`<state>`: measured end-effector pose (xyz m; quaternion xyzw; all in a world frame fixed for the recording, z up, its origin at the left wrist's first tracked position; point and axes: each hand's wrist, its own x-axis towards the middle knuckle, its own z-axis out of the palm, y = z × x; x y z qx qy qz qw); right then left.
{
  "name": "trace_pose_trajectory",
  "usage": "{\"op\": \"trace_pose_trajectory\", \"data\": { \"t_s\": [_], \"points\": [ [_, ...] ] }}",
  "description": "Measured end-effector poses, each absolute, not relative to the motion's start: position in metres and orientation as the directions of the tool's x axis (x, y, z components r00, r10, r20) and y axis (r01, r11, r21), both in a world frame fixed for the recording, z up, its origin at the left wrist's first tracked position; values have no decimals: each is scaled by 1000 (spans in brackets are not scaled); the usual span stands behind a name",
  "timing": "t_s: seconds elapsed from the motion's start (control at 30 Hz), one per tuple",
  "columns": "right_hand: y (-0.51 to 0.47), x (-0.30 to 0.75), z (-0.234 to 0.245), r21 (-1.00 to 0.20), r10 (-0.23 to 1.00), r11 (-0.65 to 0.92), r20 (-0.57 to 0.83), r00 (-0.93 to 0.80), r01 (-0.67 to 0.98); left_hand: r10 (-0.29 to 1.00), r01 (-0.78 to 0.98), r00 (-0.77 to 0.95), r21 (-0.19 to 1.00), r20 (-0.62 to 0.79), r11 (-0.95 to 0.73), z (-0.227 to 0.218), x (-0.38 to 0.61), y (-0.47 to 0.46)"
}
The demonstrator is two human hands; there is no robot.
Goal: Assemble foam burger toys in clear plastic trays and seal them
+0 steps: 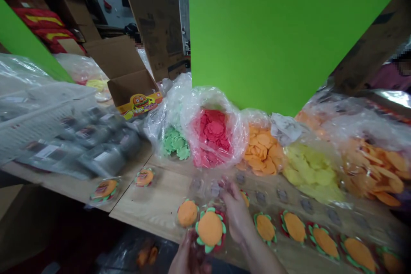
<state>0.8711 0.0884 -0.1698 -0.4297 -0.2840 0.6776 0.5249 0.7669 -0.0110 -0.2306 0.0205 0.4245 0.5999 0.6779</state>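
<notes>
A toy burger (210, 227), with an orange foam disc on top of green and red scalloped layers, rests in clear plastic packaging. My left hand (189, 254) is closed on its near side, fingers partly hidden beneath. Just beyond it, my right hand (236, 205) has its fingertips bent at the edge of the clear plastic lid (213, 188); blur hides the exact contact. To the left of the held burger lies another toy burger (187, 212). Part of an orange disc (245, 198) shows behind my right wrist.
Several burgers in clear packs (293, 227) line the table's right side. Behind are bags of green (176, 142), red (213, 137), orange (261, 150) and yellow pieces (310, 169). Grey packets (102, 158) and a cardboard box (135, 90) stand left. A green board (272, 43) rises behind.
</notes>
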Motion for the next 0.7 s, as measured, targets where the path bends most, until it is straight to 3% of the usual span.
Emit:
{"op": "trace_pose_trajectory", "data": {
  "t_s": [0.27, 0.53, 0.7],
  "points": [
    [74, 893, -175, -823, 960, -260, -277, -43, -506, 845, -756, 204, 469, -494, 457, -189, 789, -3],
    [66, 937, -186, -890, 990, -130, -139, -11, -436, 850, -615, 227, 606, -476, 504, -177, 815, -3],
    [70, 982, -195, -912, 997, -69, -55, -46, -404, 788, -537, 401, 577, -468, 616, -177, 836, 4]
  ]
}}
